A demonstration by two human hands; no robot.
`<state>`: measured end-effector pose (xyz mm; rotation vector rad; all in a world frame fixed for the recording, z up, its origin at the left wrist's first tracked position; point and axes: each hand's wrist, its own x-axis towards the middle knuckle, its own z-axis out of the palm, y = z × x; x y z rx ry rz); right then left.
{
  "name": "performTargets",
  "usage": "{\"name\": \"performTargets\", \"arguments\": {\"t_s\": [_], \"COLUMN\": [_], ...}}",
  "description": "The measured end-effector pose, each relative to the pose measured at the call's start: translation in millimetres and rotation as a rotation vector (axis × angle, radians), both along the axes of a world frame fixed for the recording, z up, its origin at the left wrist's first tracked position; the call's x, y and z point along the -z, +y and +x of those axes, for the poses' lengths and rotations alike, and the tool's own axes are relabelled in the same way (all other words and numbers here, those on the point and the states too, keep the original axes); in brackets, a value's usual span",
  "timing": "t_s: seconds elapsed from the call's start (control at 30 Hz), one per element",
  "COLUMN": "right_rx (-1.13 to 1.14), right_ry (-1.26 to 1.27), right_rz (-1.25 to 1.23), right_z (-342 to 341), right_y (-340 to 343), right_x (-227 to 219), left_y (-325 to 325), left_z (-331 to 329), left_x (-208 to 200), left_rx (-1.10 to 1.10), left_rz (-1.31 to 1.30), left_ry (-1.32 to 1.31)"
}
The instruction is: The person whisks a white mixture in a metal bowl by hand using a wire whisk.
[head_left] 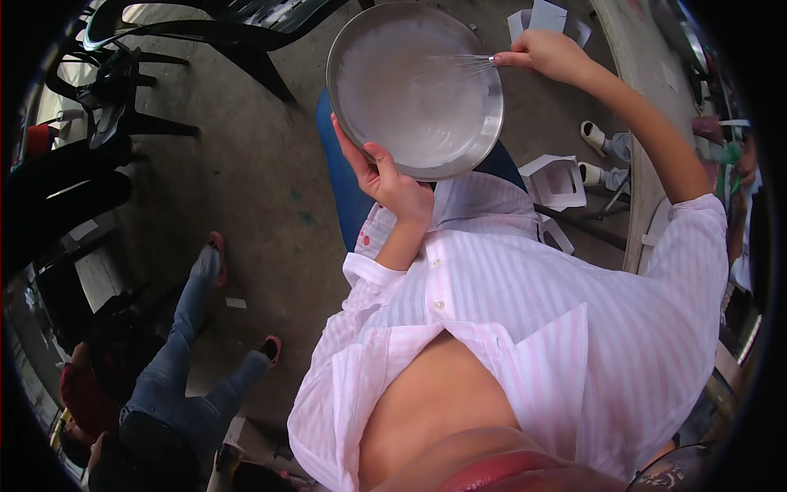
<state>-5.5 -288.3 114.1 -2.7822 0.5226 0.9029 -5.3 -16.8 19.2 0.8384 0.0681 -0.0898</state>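
Note:
A wide metal mixing bowl (490, 135) rests over my lap, holding a pale, whitish liquid mixture (393, 98). My left hand (385, 180) supports it at the near left rim, thumb against the side and fingers spread along the outside and underneath. At the bowl's right edge, my right hand (549, 57) is closed round the handle of a wire whisk (467, 64). The whisk's wires reach leftward into the bowl, over or in the mixture; their tips are hard to make out. Curved ripples mark the mixture's near side.
Dark plastic chairs (238, 37) stand at the upper left. White cardboard boxes (557, 182) lie on the floor right of the bowl, beside a long table (648, 98). Another person in jeans (180, 336) is at the lower left; light shoes (592, 139) show near the table.

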Motion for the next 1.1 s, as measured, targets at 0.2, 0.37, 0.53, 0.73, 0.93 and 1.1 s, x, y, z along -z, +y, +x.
{"name": "performTargets", "arguments": {"t_s": [0.2,0.37,0.53,0.73,0.93,1.1], "right_rx": [0.123,0.110,0.068,0.089,0.103,0.223], "right_ry": [0.357,0.029,0.031,0.109,0.051,0.060], "right_rz": [0.169,0.364,0.177,0.175,0.259,0.257], "right_z": [-16.7,-24.1,-20.8,-16.2,-20.2,-10.0], "right_y": [12.9,27.8,-13.2,-19.1,-1.6,40.7], "right_x": [-9.6,15.7,9.0,-1.5,1.6,-10.7], "left_y": [1.0,2.2,-0.3,-2.6,-3.1,-1.6], "left_z": [0.6,2.7,0.3,-0.8,-1.1,-0.3], "left_x": [-0.9,0.1,-1.1,-0.3,-3.9,-0.1], "left_rx": [0.003,-0.020,-0.003,-0.036,-0.039,-0.054], "left_rz": [-0.068,0.000,-0.039,0.001,0.030,0.050], "left_ry": [0.038,-0.017,0.007,0.017,-0.016,-0.016]}}
